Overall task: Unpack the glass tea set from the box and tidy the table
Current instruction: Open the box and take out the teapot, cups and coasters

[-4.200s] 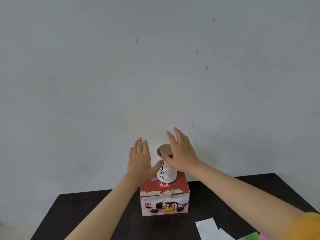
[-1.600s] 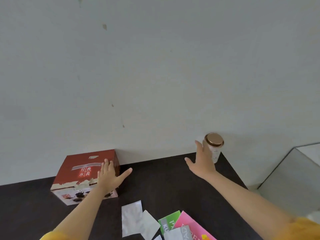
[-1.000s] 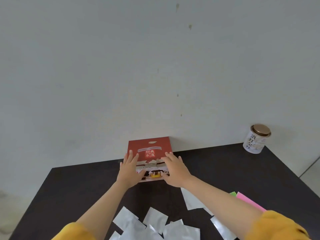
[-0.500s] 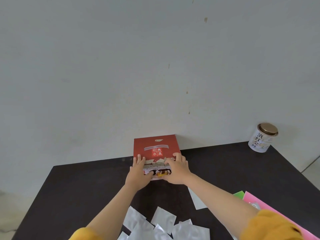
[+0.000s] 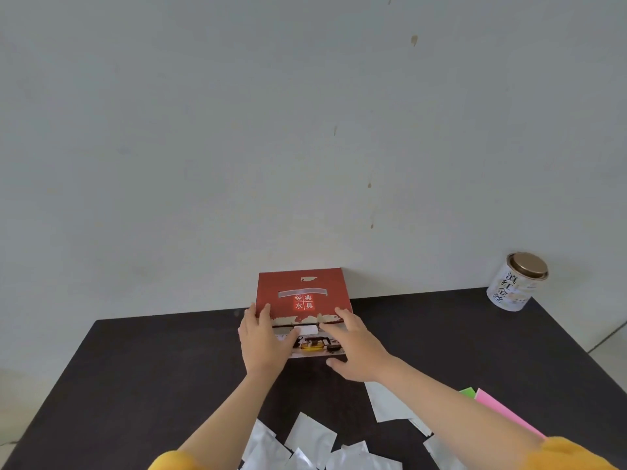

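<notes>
Box (image 5: 303, 296) closed, at table's (image 5: 135, 368) far edge by the wall — opening step just starting. Left hand (image 5: 263, 340) and right hand (image 5: 353, 351) flat, fingers straight on the front. Next: lift the lid flap.

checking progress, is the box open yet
No, the red box is shut, with both hands on its front edge.

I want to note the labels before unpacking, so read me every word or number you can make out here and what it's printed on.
"经典水具": red box top, under both hands.
"滇红金丝": white tin with the bronze lid, far right corner; this is my best reading.
Small print on the tin and on the box's front panel: too small to read.
Silver sachets: no readable text.
</notes>
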`<state>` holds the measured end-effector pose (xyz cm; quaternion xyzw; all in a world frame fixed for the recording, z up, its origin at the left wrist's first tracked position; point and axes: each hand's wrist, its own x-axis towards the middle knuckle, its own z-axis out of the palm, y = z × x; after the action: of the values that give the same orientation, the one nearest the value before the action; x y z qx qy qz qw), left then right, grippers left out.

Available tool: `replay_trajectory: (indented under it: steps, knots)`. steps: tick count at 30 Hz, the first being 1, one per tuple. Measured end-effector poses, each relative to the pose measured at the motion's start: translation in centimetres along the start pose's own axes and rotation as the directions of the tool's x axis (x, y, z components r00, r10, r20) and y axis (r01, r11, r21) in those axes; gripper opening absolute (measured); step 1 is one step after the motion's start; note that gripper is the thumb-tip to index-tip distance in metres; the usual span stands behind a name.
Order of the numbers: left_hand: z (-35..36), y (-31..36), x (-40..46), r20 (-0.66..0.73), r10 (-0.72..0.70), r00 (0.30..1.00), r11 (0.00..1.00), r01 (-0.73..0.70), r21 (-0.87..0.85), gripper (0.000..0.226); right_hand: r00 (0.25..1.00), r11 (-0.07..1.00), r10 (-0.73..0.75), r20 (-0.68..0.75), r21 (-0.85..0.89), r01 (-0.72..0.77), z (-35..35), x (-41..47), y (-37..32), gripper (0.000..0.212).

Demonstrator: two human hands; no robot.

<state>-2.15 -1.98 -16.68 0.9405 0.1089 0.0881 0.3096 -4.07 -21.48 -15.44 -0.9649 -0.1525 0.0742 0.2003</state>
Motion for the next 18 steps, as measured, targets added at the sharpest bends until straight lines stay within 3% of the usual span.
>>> replay_trajectory:
  steps: [3,5,8,11,18]
  knots:
    - [0.3,-0.3,0.5,0.03,-0.136,0.99,0.981,0.139,-0.132,0.106,0.977,0.973,0.096,-0.191,0.225,-0.052,-0.3,0.2,0.3,0.069]
    - [0.4,-0.3,0.6,0.085,-0.209,0.974,0.938,0.224,-0.266,0.111,0.93,0.903,0.248,-0.27,0.413,-0.121,-0.5,0.9,0.4,0.066]
    - [0.7,-0.2,0.4,0.099,-0.209,0.973,0.892,0.231,-0.387,0.085,0.898,0.72,0.431,-0.091,0.635,-0.281,-0.5,1.7,-0.1,0.063]
    - [0.4,0.1,-0.3,0.076,-0.241,0.967,0.865,0.25,-0.435,0.081,0.92,0.68,0.391,-0.013,0.677,-0.28,0.3,1.6,-0.2,0.053]
    - [-0.6,-0.1,-4.5,0.054,-0.289,0.956,0.822,0.276,-0.497,0.083,0.935,0.698,0.349,-0.058,0.681,-0.219,2.0,-2.4,-1.3,0.064]
